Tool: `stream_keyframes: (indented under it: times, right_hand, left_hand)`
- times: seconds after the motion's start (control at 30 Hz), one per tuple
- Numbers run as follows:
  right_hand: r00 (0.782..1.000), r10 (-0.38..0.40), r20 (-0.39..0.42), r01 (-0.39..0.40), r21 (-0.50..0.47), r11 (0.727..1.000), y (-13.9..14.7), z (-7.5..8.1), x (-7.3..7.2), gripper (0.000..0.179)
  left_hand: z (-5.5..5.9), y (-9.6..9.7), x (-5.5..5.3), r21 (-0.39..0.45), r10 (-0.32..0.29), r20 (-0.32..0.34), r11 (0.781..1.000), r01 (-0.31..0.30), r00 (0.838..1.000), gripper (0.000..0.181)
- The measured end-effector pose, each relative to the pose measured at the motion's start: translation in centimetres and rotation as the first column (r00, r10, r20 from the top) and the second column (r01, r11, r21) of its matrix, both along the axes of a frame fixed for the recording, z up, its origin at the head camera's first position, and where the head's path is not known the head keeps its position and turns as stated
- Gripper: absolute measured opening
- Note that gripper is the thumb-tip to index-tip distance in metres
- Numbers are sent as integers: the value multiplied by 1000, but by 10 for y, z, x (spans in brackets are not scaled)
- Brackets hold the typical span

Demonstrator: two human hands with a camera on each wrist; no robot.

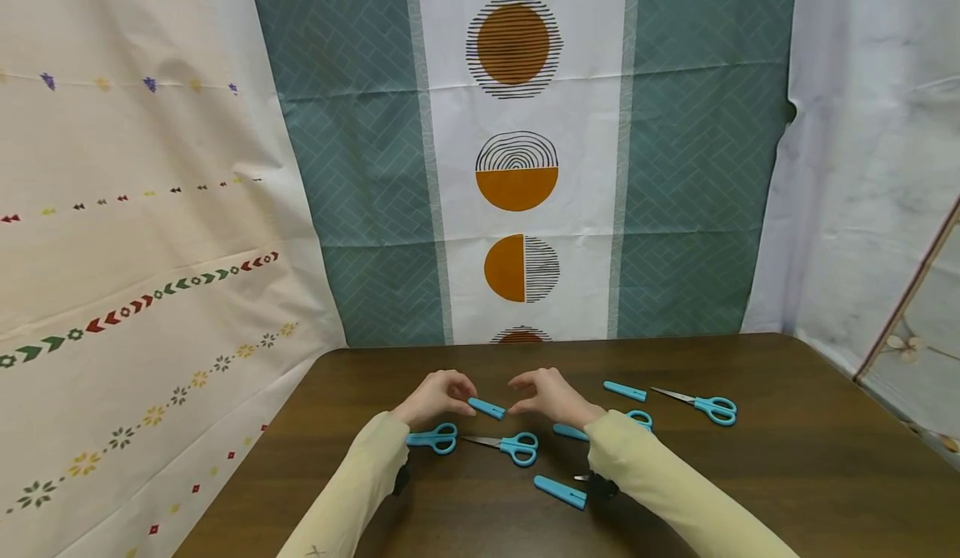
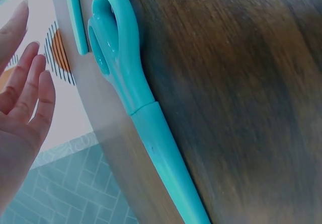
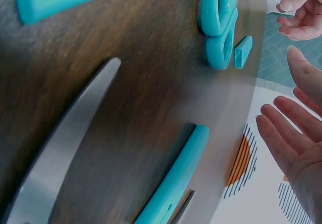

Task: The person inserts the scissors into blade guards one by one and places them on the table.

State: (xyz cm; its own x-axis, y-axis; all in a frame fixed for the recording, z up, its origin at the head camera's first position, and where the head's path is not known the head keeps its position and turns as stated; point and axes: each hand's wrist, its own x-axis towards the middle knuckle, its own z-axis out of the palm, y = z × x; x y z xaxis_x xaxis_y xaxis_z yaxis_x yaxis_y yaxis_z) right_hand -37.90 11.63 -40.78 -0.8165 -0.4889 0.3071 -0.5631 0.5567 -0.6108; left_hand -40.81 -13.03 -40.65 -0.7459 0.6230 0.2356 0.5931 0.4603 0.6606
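Note:
A turquoise blade cover [image 1: 487, 408] lies on the table between my two hands. My left hand [image 1: 442, 396] is at its left end, fingers loosely bent and holding nothing. The right hand [image 1: 550, 397] faces it from the other end, fingers relaxed and apart, also holding nothing. Below the left wrist lies a pair of scissors [image 2: 115, 48] with its blades inside a turquoise cover [image 2: 171, 168]. Bare-bladed scissors [image 1: 517, 448] lie just in front of the middle cover. Beneath the right forearm, another pair of scissors [image 1: 640, 419] is partly hidden, near a cover [image 1: 570, 431].
To the right rest uncovered scissors [image 1: 716, 409] and a cover [image 1: 625, 391]. Nearer me is another cover [image 1: 560, 492], beside a blade [image 3: 60, 148] partly hidden by the right wrist in the head view. A patterned curtain [image 1: 675, 166] hangs behind the dark wooden table [image 1: 450, 516].

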Motion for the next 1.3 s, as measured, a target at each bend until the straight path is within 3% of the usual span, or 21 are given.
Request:
stream_keyframes:
  times: [0.4, 0.83, 1.3]
  right_hand:
    - [999, 35, 11, -35, 40, 999, 11, -1, 8, 39]
    - [970, 228, 82, -230, 21, 973, 23, -12, 13, 45]
    - [969, 213, 128, -220, 45, 974, 21, -17, 19, 49]
  left_hand:
    - [-9, 6, -4, -4, 26, 11, 1000, -26, 1000, 19]
    - [-13, 19, -9, -17, 22, -39, 1000, -22, 999, 20]
    - [-17, 20, -17, -36, 29, -52, 999, -31, 998, 26]
